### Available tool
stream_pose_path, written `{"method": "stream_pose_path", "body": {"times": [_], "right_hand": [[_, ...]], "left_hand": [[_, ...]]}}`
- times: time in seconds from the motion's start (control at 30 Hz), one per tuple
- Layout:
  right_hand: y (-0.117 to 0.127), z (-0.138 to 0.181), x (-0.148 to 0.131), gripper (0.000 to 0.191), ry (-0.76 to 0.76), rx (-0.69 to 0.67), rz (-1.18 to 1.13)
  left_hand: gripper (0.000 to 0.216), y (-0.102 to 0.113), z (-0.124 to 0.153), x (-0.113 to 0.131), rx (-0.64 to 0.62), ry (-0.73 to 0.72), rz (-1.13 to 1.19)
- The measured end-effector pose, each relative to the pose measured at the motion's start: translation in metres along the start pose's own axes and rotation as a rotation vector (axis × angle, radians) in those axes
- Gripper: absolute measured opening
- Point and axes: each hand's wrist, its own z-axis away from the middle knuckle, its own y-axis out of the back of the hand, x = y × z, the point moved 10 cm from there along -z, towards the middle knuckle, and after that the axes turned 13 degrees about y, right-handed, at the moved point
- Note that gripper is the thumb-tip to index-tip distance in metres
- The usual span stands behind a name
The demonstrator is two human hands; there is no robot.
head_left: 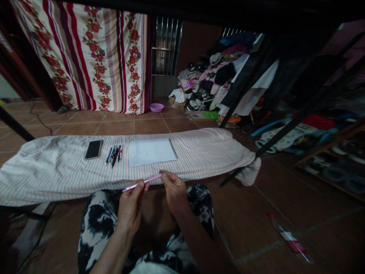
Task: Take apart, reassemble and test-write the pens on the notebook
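Note:
A slim pink pen (153, 178) is held level above my lap, just in front of the cloth-covered bench. My left hand (133, 198) pinches its barrel between thumb and fingers. At the other end, the fingertips of my right hand (173, 188) close on the pen's tip. Beyond my hands a spiral notebook (152, 151) lies open at a pale page, its coil on the right. Several pens (114, 154) lie in a bunch left of the notebook. Farther left is a dark-screened phone (94, 149).
Striped cloth (205, 150) covers the bench. A plastic bottle (291, 238) lies on the tiled floor at right. Behind stand a purple basin (156, 107), a heap of clothes (211, 80) and a floral curtain (97, 57). A dark metal bar (282, 131) slants at the right.

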Motion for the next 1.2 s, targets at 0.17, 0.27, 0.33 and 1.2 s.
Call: {"method": "stream_pose_path", "body": {"times": [0.17, 0.27, 0.33, 1.2], "right_hand": [[0.0, 0.0, 0.003, 0.028, -0.011, 0.037, -0.012], [0.0, 0.0, 0.005, 0.027, -0.021, 0.049, -0.018], [-0.002, 0.001, 0.005, 0.027, -0.027, 0.046, -0.022], [-0.01, 0.008, 0.002, 0.029, -0.113, 0.058, -0.159]], "left_hand": [[0.013, -0.002, 0.002, 0.002, -0.018, -0.02, -0.006], [0.016, -0.005, 0.003, 0.003, -0.037, -0.041, -0.036], [0.018, -0.006, 0.004, 0.005, -0.045, -0.057, -0.048], [0.028, -0.005, 0.001, 0.004, -0.065, -0.052, -0.081]]}}
